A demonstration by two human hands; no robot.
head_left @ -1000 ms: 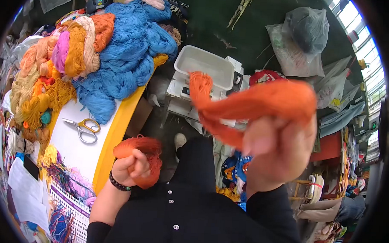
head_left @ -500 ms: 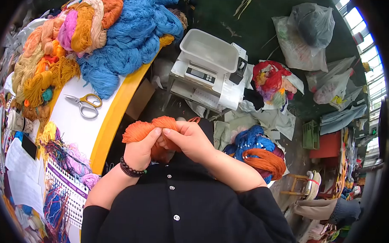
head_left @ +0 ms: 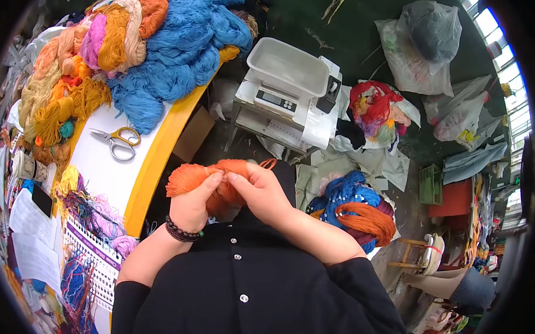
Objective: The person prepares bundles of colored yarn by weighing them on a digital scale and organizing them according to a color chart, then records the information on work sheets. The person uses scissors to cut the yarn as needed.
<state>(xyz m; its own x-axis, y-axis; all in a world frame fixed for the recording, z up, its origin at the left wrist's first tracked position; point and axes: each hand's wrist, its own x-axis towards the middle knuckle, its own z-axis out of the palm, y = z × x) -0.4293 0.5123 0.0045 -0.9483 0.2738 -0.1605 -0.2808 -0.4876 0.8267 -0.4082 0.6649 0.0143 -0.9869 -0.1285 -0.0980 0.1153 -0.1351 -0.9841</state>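
Skein of orange yarn [head_left: 187, 177] held before my chest, fingers of left hand [head_left: 189, 208] and right hand [head_left: 262, 195] closed on it. Risk: loose loop slips free, strands tangle if grip slackens.

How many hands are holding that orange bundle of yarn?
2. The left hand clasps the orange yarn skein on its left side; the right hand pinches it on the right. No other hands show.

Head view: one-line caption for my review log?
Left hand and right hand hold an orange yarn skein beside a table bearing scissors.
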